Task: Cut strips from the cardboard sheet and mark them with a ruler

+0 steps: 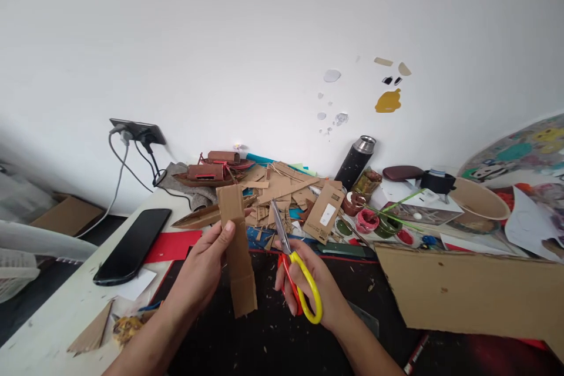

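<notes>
My left hand [210, 258] grips a long strip of brown cardboard [240, 247], thumb on its front face, holding it upright above the dark work mat [282, 341]. In my right hand [315, 270] is a pair of scissors [308, 288] with one yellow and one red handle. The scissor blades point up and to the left, close together, beside the strip and apart from it. Behind both hands lies a pile of cardboard scraps [282, 185].
Small brown model boats [207, 173] stand at the back left, near a black phone [132, 247]. A black thermos [355, 161] leans by the wall. Open paint jars [367, 221] sit right of centre. A large cardboard sheet [476, 288] covers the right side.
</notes>
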Motion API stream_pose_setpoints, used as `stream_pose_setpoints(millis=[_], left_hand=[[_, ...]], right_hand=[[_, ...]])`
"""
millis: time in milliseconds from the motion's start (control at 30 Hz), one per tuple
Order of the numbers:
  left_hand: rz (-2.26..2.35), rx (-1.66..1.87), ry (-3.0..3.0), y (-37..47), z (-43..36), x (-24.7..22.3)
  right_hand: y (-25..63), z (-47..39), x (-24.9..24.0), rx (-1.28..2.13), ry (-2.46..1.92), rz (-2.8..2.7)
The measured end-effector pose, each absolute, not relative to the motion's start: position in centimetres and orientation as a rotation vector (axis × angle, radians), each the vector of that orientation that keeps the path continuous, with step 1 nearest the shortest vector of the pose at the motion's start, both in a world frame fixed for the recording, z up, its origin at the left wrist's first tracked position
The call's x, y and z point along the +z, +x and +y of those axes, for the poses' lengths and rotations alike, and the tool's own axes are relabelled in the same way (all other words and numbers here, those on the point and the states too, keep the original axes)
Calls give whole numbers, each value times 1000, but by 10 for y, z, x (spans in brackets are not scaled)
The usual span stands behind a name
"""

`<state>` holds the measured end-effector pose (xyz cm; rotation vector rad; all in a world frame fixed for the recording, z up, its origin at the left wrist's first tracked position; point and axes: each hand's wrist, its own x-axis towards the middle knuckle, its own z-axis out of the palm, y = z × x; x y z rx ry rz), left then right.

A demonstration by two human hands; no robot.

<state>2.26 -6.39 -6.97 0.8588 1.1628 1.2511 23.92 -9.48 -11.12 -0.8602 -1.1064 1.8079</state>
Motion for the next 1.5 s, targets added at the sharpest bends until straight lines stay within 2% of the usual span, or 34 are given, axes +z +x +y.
stream_pose_setpoints(millis=[300, 533, 733, 867, 1033, 1500], left_hand=[[1402, 1139, 671, 28, -72, -79], [1094, 1206, 812, 32, -75, -84], [1062, 1249, 948, 36, -79, -83], [1052, 1260, 1045, 44, -86, -80], [1038, 1225, 1092, 50, -91, -76], [999, 1271, 1060, 56, -94, -77]], right_hand=[[245, -104, -115, 1897, -878, -1124], [234, -111, -112, 1762, -772, -1306], [224, -113, -123, 1699, -977, -1149], [223, -119, -110, 1557, -957, -1292], [219, -128, -100, 1642, -931, -1313], [219, -128, -101, 1520, -995, -1438]])
